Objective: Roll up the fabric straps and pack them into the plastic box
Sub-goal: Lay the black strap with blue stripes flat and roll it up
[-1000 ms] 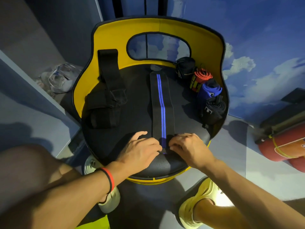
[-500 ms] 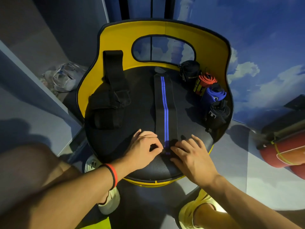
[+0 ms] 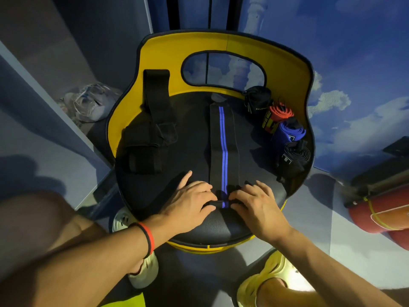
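- A black blue-striped strap (image 3: 222,147) is laid flat down the middle of the chair seat (image 3: 192,138), its far end near the yellow chair back (image 3: 172,49) and its near end under both hands.
- The left hand (image 3: 192,200) is curled over the near end from one side. Its fingers (image 3: 209,196) are closed on the fabric, and one outer finger is held away from the others.
- The right hand (image 3: 256,202) is set against the same end from the other side. Half a second ago its fingers were spread flat on the seat; now the inner ones are bent in and clamped on the strap, while the outer ones are left looser.
- Between the two hands a small turned-over fold of strap is now seen, where only a flat end was shown before. The roll is judged to be just started, with nearly the whole length not yet wound.
- Four rolled straps (image 3: 287,134) are packed along the right edge of the seat, against the chair back.
- Loose black straps (image 3: 150,134) are piled on the left of the seat, not yet rolled.
- A clear plastic container (image 3: 90,103) is seen on the floor to the left; whether it is the box cannot be told.
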Tool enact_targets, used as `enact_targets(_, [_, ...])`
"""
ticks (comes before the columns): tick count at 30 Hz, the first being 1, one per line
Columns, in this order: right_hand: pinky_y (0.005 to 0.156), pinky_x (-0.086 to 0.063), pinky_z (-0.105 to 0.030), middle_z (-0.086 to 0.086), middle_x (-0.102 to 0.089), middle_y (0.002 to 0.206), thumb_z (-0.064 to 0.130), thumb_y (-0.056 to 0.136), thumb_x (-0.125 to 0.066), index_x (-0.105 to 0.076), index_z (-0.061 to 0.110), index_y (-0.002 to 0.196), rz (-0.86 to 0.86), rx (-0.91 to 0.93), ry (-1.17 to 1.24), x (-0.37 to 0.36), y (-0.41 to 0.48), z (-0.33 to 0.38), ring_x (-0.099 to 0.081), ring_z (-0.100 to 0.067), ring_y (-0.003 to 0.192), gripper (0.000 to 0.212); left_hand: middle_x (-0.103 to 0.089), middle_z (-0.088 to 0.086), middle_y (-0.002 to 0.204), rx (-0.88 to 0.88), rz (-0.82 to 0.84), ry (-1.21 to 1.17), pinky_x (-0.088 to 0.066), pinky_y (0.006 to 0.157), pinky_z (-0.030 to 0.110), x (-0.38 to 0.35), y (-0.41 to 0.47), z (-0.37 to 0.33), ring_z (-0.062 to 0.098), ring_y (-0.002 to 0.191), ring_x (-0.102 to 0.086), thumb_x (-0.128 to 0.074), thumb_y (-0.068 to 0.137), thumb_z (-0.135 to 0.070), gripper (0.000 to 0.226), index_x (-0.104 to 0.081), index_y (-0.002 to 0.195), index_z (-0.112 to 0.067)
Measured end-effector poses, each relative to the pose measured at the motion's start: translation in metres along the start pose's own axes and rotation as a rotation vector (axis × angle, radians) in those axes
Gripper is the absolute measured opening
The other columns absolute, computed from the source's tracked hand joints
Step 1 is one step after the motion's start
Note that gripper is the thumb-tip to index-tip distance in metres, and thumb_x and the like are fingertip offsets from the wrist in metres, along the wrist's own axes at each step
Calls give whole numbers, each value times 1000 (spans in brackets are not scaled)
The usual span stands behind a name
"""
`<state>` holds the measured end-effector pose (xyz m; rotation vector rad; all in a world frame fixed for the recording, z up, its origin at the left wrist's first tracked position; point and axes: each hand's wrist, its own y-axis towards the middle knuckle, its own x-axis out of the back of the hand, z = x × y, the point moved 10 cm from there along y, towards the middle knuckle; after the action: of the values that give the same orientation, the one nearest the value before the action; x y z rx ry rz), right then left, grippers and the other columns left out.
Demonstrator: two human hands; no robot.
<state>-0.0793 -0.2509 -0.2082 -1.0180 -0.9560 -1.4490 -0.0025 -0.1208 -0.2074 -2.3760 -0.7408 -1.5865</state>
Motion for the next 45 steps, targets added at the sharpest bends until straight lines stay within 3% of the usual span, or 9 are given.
enact_targets(7, [114, -21, -39, 18, -47, 106, 39, 95, -63, -70, 39, 107, 139, -111, 252, -12, -6, -10, -40, 2, 105, 15, -72, -10, 94, 57, 0, -108, -34, 115, 46, -7, -6, -1, 15, 118, -59, -66, 93, -26, 18, -81, 84, -28])
enact_targets(15, [118, -17, -45, 18, -59, 97, 37, 95, -59, -64, 37, 99, 84, -148, 188, -5, 2, -7, -55, -8, 105, 6, -68, -13, 91, 168, -13, -160, -23, 123, 42, -7, -4, 7, 10, 113, -59, -76, 87, -45, 29, -75, 113, -32])
enact_targets(19, [105, -40, -40, 13, -60, 98, 51, 96, -40, -68, 36, 99, 26, -40, 77, 3, -3, 5, -57, -14, 96, 31, -65, -13, 74, 302, -9, -269, -23, 117, 36, -5, 0, 21, 3, 93, -58, -79, 84, -43, 18, -63, 83, -36])
enact_targets(22, [94, -44, -36, 10, -56, 107, 57, 88, -59, -67, 32, 113, 50, 28, -38, -1, -10, 8, -53, -16, 96, 36, -63, -10, 71, 336, -47, -235, -32, 106, 36, -3, 2, 24, 6, 87, -53, -75, 86, -47, 21, -68, 78, -29])
enact_targets(26, [80, -47, -34, 7, -51, 105, 45, 88, -69, -72, 29, 116, 3, 27, -47, 1, -8, 4, -51, -18, 91, 32, -51, -12, 88, 304, -97, -120, -35, 90, 35, 6, 9, 20, 12, 93, -48, -73, 87, -51, 23, -66, 85, -30])
enact_targets(30, [88, -47, -35, 7, -54, 99, 46, 95, -47, -75, 29, 110, -36, 56, -135, 6, -8, 12, -53, -18, 89, 36, -57, -12, 93, 80, -81, -104, -46, 89, 40, 8, 12, 2, 12, 96, -53, -66, 93, -45, 22, -64, 87, -25])
enact_targets(35, [112, -36, -44, 8, -63, 102, 46, 93, -57, -68, 32, 119, 12, 28, -118, 6, -4, 8, -61, -19, 99, 31, -63, -7, 126, -82, 65, 2, -28, 122, 42, -8, 1, 2, 10, 137, -47, -70, 88, -50, 36, -67, 113, -24])
enact_targets(40, [116, -23, -44, 8, -66, 104, 49, 95, -47, -72, 35, 112, 77, -8, -54, 5, 2, 2, -61, -18, 106, 33, -68, -2, 129, -39, 15, -54, -23, 123, 35, -1, 2, 7, 11, 127, -57, -62, 95, -46, 33, -75, 115, -23])
enact_targets(45, [107, -31, -40, 12, -61, 100, 44, 98, -37, -75, 34, 98, 36, 14, -8, 7, -1, 5, -56, -14, 102, 40, -63, -8, 118, -29, 40, -31, -31, 102, 27, 2, 1, 0, 16, 106, -58, -54, 98, -52, 37, -75, 114, -26])
